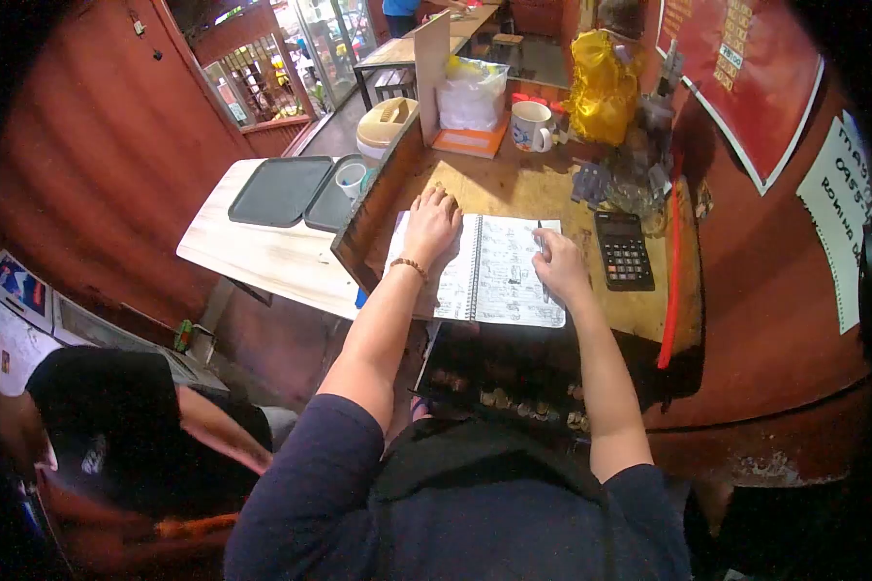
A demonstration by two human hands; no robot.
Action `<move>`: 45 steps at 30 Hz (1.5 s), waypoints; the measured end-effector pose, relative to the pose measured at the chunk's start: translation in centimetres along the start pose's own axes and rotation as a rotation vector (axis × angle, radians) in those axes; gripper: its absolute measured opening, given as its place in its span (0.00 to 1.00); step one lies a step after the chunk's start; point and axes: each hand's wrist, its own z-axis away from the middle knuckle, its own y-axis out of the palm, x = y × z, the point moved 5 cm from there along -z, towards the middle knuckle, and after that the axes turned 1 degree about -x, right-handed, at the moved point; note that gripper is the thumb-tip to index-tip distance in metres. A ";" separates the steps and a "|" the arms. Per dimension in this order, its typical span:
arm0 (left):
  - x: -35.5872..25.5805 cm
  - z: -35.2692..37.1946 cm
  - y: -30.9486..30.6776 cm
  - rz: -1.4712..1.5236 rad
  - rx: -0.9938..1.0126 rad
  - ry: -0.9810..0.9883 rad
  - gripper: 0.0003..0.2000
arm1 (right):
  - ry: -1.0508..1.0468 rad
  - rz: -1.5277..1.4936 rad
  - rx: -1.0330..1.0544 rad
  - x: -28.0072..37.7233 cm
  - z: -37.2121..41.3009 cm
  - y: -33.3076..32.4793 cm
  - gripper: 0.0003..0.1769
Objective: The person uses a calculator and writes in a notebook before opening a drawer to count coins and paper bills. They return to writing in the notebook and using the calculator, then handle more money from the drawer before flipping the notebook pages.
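A spiral notebook [494,300] lies open on the wooden desk, its right page covered in handwriting. My left hand [434,225] rests palm down across the upper left page, fingers stretched past its top edge. Over the right page, my right hand [560,263] grips a dark pen [545,292], which lies nearly along the page. Just right of that hand sits a black calculator [624,250]. Below the notebook, in front of my body, is a dark drawer [455,363] with coins [518,407] in it.
A mug [531,126], an orange booklet [470,141], a white plastic bag [473,94] and a yellow bag [603,89] stand at the back. A raised wooden side [383,174] borders the desk. Left are trays [279,191] and a person in black [107,426].
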 end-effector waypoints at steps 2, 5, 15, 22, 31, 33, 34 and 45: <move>-0.3 -0.2 -0.4 -0.003 -0.049 0.037 0.12 | 0.033 -0.107 0.053 -0.3 -0.1 0.0 0.14; -1.8 -0.1 -2.3 0.033 -0.172 0.128 0.09 | 0.060 -0.189 0.043 -0.6 -0.1 -0.6 0.14; -8.9 0.9 -4.8 0.404 0.275 0.359 0.10 | 0.129 -0.421 -0.135 -2.4 -0.4 -0.9 0.09; -10.8 6.0 -5.9 0.100 0.590 0.400 0.51 | 0.134 0.101 -0.330 -0.9 -0.2 -2.7 0.15; -11.1 6.7 -6.9 0.208 0.538 0.444 0.46 | 0.192 -0.003 -0.282 -1.6 -0.4 -2.4 0.14; -11.1 6.5 -6.8 0.234 0.535 0.448 0.44 | 0.203 -0.018 -0.267 -1.5 -0.4 -2.5 0.14; -11.1 6.5 -6.8 0.235 0.538 0.451 0.44 | 0.214 -0.033 -0.253 -1.4 -0.4 -2.6 0.14; -9.7 6.4 -5.7 0.425 0.504 0.429 0.34 | 0.269 -0.126 -0.246 -1.4 -0.6 -3.1 0.14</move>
